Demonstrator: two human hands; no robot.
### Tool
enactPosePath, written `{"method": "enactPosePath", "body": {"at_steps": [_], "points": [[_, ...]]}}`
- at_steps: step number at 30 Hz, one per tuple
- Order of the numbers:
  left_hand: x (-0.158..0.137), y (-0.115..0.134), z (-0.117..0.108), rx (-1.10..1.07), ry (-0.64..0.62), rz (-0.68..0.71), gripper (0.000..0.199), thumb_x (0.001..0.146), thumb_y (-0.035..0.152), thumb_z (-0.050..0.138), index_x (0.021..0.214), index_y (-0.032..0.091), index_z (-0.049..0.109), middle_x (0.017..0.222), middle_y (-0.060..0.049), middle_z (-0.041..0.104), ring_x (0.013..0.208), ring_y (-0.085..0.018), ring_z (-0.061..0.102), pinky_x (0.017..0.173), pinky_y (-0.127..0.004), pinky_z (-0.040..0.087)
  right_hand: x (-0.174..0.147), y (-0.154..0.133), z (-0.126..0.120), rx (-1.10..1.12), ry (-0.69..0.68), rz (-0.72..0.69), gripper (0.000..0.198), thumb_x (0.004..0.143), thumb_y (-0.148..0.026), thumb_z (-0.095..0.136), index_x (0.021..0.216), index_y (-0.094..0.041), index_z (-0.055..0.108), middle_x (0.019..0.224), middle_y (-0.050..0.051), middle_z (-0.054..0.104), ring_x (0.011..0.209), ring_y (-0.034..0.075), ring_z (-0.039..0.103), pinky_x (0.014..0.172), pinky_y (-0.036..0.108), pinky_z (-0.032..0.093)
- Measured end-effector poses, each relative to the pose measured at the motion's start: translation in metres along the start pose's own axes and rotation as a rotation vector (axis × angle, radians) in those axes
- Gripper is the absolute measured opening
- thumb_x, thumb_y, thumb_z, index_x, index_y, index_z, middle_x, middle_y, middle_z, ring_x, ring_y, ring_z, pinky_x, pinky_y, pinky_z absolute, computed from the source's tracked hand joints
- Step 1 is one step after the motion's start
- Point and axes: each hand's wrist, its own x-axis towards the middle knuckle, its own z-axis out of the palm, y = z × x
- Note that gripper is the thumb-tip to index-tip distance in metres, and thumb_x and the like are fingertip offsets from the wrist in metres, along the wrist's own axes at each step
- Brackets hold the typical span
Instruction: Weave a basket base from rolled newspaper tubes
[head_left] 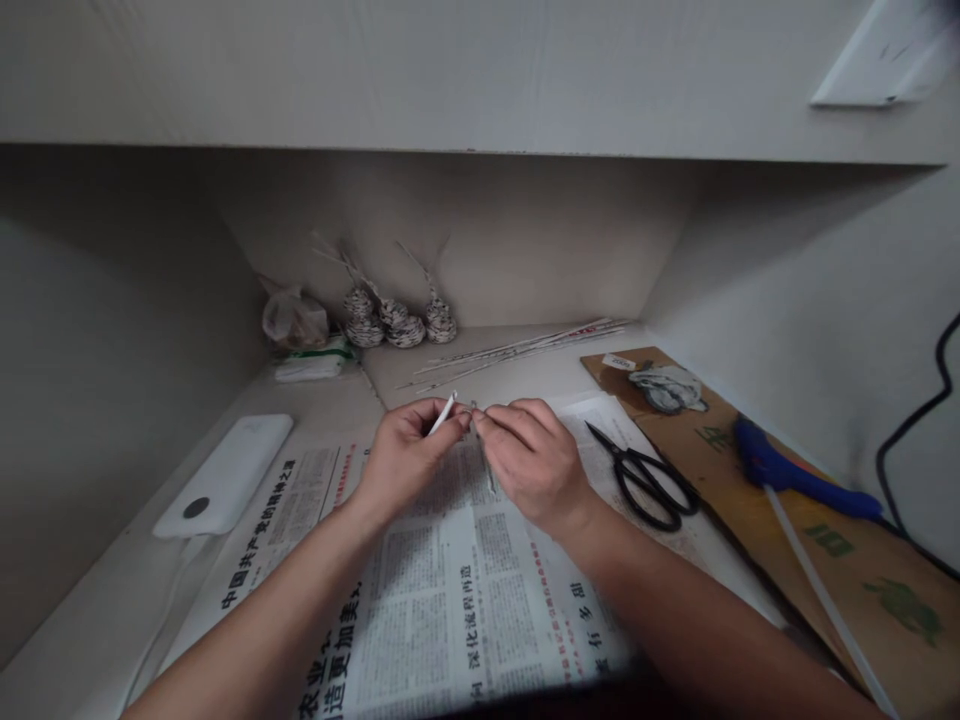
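Note:
Over the spread newspaper (pixel 480 600) my two hands meet, fingertips close together. My left hand (pixel 409 445) is closed, with a short white rolled-paper tube (pixel 442 413) sticking up between its thumb and fingers. My right hand (pixel 536 460) is pinched on a thin rolled-paper strip; part of that paper strip (pixel 491 480) shows below the fingers, and the rest is hidden. Whether the strip and tube touch cannot be told. Black-handled scissors (pixel 645 478) lie to the right of my right hand, blades pointing to the far left.
Several woven paper gourds (pixel 439 322) and thin paper sticks (pixel 525 348) lie at the back. A plastic bag (pixel 295 318) sits back left, a white power bank (pixel 225 478) at left. On the right, cardboard (pixel 750 520) bears a blue glue gun (pixel 802 478). An overhead panel (pixel 465 80) hangs above.

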Motion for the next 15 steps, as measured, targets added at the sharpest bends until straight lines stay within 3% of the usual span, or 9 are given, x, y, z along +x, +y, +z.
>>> {"method": "enactPosePath", "body": {"at_steps": [9, 15], "points": [[-0.0012, -0.0003, -0.001, -0.104, 0.005, 0.027, 0.02, 0.075, 0.032, 0.074, 0.086, 0.016, 0.072, 0.086, -0.004, 0.073, 0.079, -0.014, 0.063, 0.076, -0.026, 0.049, -0.0037, 0.0002, 0.003, 0.002, 0.05, -0.048, 0.027, 0.086, -0.009, 0.061, 0.113, -0.015, 0.067, 0.106, 0.009, 0.07, 0.098, 0.022, 0.059, 0.089, 0.037, 0.054], [-0.0024, 0.0058, -0.0013, 0.037, 0.089, 0.106, 0.016, 0.077, 0.032, 0.071, 0.076, 0.017, 0.069, 0.07, -0.001, 0.067, 0.064, -0.011, 0.056, 0.062, -0.023, 0.045, -0.0016, -0.001, 0.0043, 0.188, 0.078, 0.043, 0.032, 0.086, -0.008, 0.059, 0.113, -0.022, 0.067, 0.103, 0.006, 0.072, 0.097, 0.02, 0.061, 0.087, 0.038, 0.054]]}}
